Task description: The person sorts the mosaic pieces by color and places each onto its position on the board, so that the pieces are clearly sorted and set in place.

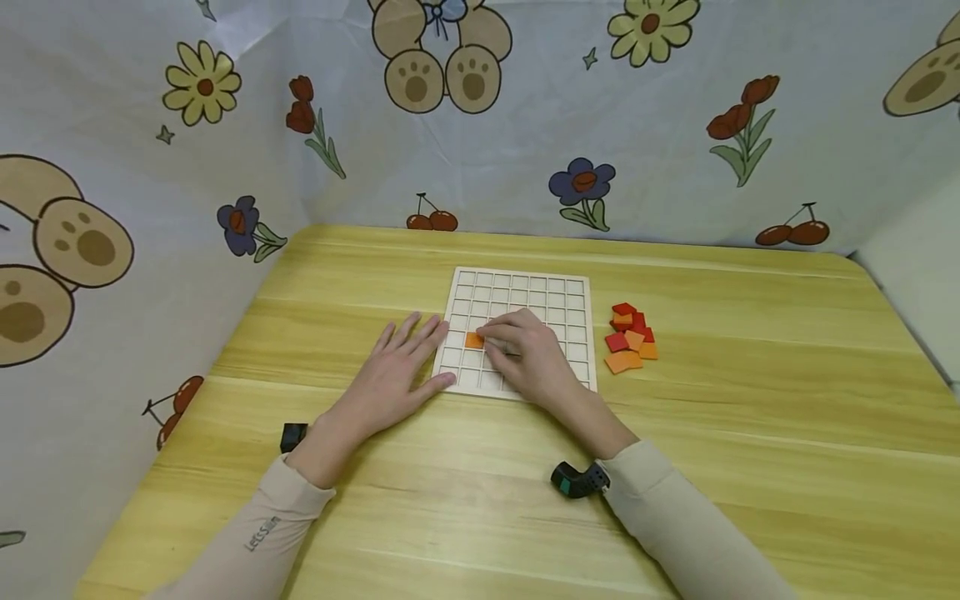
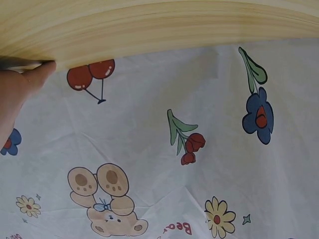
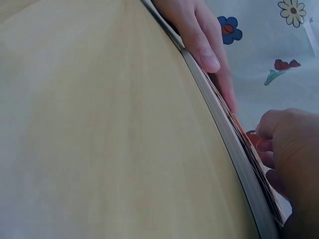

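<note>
A pale square grid board (image 1: 532, 292) lies on the table. My right hand (image 1: 528, 354) is over its lower middle, fingers bent, pinching an orange square tile (image 1: 472, 340) at its right side between thumb and fingertips. The tile sits in a cell left of the middle. In the right wrist view my right hand (image 3: 294, 154) shows its curled fingers at board level. My left hand (image 1: 390, 375) lies spread and flat, fingertips and thumb touching the board's left edge. The left wrist view shows only part of the left hand (image 2: 17, 92).
A loose pile of red and orange tiles (image 1: 632, 340) lies right of the board, some overlapping. The wooden table (image 1: 750, 375) reaches a patterned cloth (image 1: 525, 150) hanging behind and at the left.
</note>
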`<action>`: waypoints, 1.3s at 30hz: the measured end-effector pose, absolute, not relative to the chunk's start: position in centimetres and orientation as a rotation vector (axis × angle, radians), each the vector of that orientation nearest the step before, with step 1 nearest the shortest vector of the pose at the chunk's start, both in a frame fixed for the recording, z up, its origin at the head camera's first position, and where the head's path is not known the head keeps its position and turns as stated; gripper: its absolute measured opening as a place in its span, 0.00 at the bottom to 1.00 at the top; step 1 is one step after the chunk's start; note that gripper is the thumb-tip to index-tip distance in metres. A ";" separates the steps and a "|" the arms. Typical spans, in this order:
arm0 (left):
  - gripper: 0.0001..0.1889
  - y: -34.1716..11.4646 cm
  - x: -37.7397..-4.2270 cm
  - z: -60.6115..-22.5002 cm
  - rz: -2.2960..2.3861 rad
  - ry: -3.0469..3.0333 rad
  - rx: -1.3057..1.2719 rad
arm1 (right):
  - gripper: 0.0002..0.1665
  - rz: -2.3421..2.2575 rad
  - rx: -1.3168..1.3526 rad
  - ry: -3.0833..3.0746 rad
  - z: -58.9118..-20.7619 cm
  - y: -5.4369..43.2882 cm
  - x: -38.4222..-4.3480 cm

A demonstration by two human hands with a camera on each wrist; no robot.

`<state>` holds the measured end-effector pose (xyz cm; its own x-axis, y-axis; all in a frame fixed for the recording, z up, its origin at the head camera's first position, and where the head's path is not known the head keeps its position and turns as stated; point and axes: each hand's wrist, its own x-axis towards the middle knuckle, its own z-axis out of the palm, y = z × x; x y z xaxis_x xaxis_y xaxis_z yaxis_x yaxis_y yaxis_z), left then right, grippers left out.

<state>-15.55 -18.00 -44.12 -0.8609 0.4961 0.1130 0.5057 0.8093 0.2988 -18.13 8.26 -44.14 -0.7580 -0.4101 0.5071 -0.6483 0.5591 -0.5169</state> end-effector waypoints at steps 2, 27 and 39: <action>0.42 -18.0 -15.6 -44.1 -0.492 -2.960 -0.816 | 0.12 1.012 0.851 -2.468 -44.1 8.7 -18.0; 0.54 -17.3 -15.7 -43.9 -0.456 -2.959 -0.852 | 0.15 1.003 0.514 -2.187 -44.1 20.7 -16.7; 0.55 -17.5 -15.3 -44.4 -0.443 -2.984 -0.812 | 0.14 0.930 0.368 -2.292 -44.6 23.5 -16.3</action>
